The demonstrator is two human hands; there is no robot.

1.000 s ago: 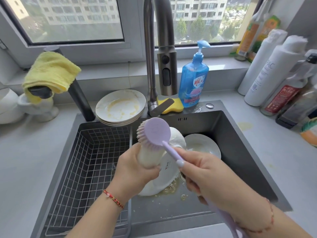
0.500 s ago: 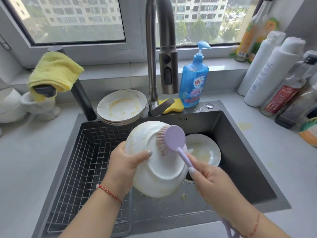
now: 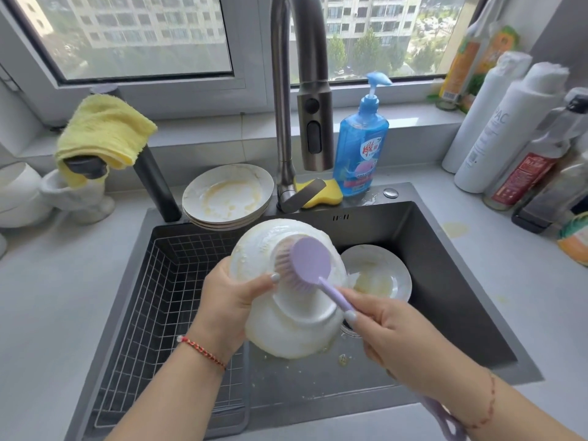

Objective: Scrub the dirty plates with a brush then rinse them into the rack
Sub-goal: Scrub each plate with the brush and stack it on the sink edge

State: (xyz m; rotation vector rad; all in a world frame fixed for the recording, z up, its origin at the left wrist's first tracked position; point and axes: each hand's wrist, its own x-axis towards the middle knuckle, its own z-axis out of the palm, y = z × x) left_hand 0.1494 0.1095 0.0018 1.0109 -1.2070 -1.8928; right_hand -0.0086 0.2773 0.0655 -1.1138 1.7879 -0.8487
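Holding a white plate point(image 3: 296, 326) tilted over the dark sink point(image 3: 439, 259), underside facing up — left hand point(image 3: 229, 303) gripping its left rim, thumb curled onto the back of the plate. Pressing the lilac brush point(image 3: 307, 261) bristles-down against the upper part of that underside, right hand point(image 3: 394, 332) clenched round the thin handle, forefinger lying along it, the handle's looped end sticking out below the wrist. Grasping in both cases, then: left grip on the plate, right grip on the brush.

Lying in the sink bottom just right of the held plate — a second plate point(image 3: 381, 275), face up, smeared yellow. Sitting in the left half of the sink, a wire rack point(image 3: 159, 300), nothing visible in it. Resting on the sink's back edge, a stack of dirty plates point(image 3: 227, 195), the top one streaked with yellowish residue. Rising behind the stack and curving overhead, the grey faucet point(image 3: 313, 128), spray head hanging above the sink. Standing beside its base, a blue soap bottle point(image 3: 361, 151), with a yellow sponge point(image 3: 327, 195) lying at its foot. Draping over a dark fixture at the left of the desk point(image 3: 57, 281), a yellow cloth point(image 3: 101, 135). Crowding the right end of the desk, several tall bottles point(image 3: 509, 128). Showing food specks on the sink floor under the held plate.
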